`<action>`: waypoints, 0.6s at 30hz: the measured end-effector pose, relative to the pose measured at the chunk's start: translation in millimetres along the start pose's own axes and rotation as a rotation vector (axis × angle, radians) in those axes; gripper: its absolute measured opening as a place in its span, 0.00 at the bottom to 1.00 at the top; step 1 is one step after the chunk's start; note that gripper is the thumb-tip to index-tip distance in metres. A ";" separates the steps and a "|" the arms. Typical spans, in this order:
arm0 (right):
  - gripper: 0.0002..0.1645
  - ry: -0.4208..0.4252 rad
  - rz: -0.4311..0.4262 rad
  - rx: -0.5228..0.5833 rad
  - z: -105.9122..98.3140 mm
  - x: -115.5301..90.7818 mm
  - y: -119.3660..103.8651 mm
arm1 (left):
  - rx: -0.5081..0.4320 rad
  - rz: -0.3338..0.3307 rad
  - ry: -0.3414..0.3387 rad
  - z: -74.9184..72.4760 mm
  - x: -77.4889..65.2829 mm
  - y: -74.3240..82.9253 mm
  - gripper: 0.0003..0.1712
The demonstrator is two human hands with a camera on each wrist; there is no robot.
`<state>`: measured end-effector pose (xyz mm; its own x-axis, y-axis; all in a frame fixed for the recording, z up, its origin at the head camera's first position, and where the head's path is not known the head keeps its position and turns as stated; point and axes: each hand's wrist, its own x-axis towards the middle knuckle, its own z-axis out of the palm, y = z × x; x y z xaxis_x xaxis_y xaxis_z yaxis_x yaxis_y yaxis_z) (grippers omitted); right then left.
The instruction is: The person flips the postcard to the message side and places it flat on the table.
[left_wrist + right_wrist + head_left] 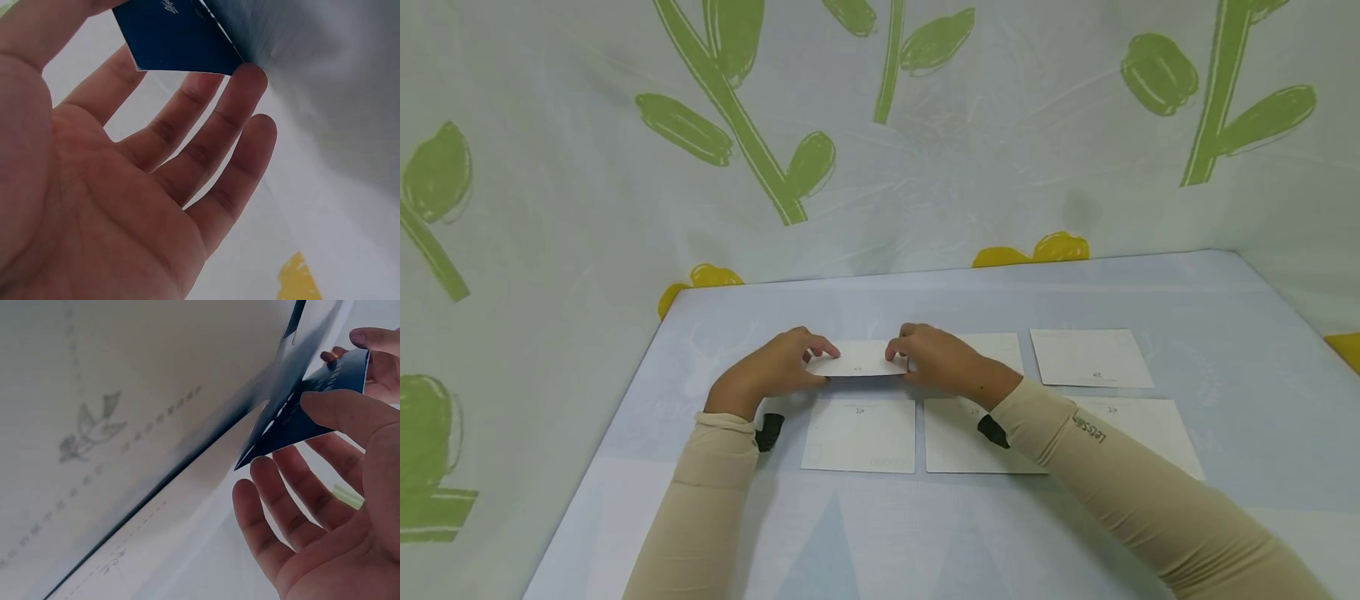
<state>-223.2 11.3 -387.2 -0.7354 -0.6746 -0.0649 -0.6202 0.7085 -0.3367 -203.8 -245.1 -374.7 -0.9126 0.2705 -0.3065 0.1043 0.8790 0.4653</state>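
A postcard [859,358], its plain white side up, is tilted with its near edge raised off the table. My left hand [775,367] pinches its left end between thumb and fingers. The right hand [942,360] grips the opposite end. From below, the left wrist view shows the card's dark blue face [181,44] above my spread fingers [215,134]. In the right wrist view, the thumb lies against the blue printed side [340,378], with fingers behind it. Another postcard [1003,348] lies partly hidden behind the right hand.
In the near row lie a left postcard [859,437], a middle one [955,442] and a right one [1142,425], the last two partly under my right forearm. One more [1090,358] lies at back right. A patterned curtain [962,167] hangs behind the table [887,542].
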 end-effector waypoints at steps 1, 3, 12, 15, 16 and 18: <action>0.19 -0.004 0.001 -0.006 0.4 -0.4 0.1 | 0.004 -0.001 -0.004 0.2 0.5 0.2 0.23; 0.20 -0.012 0.006 -0.016 0.8 -1.4 0.2 | 0.014 0.000 -0.006 0.3 0.7 1.2 0.23; 0.24 -0.044 0.007 -0.034 0.7 -4.4 1.9 | 0.026 0.028 0.004 2.8 2.7 1.6 0.25; 0.25 -0.052 -0.002 -0.037 1.1 -4.6 1.7 | 0.028 0.022 0.006 4.7 2.5 0.8 0.27; 0.25 -0.053 -0.003 -0.040 1.4 -4.2 1.6 | 0.031 0.024 0.009 5.2 2.6 0.6 0.27; 0.25 -0.054 -0.005 -0.050 2.3 -3.9 1.1 | 0.029 0.023 0.012 6.2 2.8 0.5 0.28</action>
<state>-220.4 14.2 -389.4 -0.7173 -0.6873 -0.1146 -0.6375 0.7137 -0.2901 -203.9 -241.5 -380.4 -0.9146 0.2862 -0.2858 0.1366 0.8837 0.4478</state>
